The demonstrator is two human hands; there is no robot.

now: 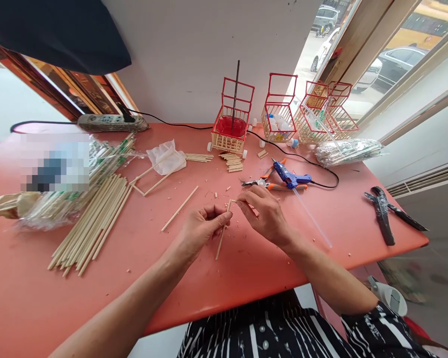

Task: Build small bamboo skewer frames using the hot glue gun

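My left hand [210, 222] pinches a thin wooden stick [220, 242], which slants down toward the table's front edge. At the stick's upper end, my right hand [263, 211] closes thumb and fingers on a short piece of stick [234, 201], which meets the long one at an angle. Another loose stick [179, 209] lies left of my hands. Just beyond my right hand are orange-handled pliers [263, 183] and a blue glue gun [289, 175] with a clear glue stick [313, 219] in its back. Small wood scraps are scattered around my hands.
On the left lie a bundle of sticks [91, 226], plastic-wrapped sticks [72, 191] and a joined stick frame [144, 191]. Small red-rimmed stick carts [229, 141] stand along the wall. A black cord [280, 146] crosses the red table [164, 303]. Black cutters [383, 214] lie at right.
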